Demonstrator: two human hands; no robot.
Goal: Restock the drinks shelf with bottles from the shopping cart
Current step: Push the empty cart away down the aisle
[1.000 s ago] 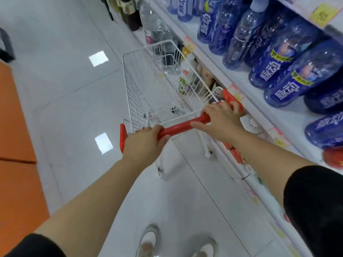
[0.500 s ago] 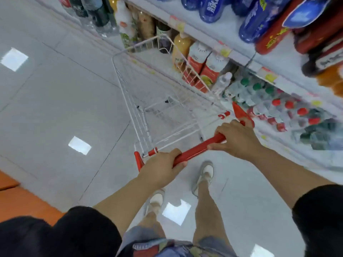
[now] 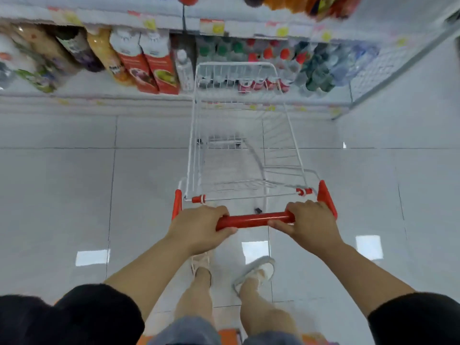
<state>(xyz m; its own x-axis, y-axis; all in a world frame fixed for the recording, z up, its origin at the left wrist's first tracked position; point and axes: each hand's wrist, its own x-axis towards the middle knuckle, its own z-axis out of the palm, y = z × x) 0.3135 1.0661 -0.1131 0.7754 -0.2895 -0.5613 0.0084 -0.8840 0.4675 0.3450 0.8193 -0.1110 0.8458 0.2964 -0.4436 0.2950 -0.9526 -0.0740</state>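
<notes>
the shopping cart is a white wire basket with a glossy red tube handle; pale glossy floor tiles show through its mesh. its front points at the drinks shelf, whose lower tier holds blurred red- and green-capped bottles beyond the cart and red cartons to the cart's left. the left hand and right hand each wrap the handle, arms reaching forward.

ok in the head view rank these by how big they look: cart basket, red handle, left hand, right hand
1. cart basket
2. red handle, by its span, though thin
3. left hand and right hand: about alike, so unranked; both grip the handle at the same nearness
</notes>
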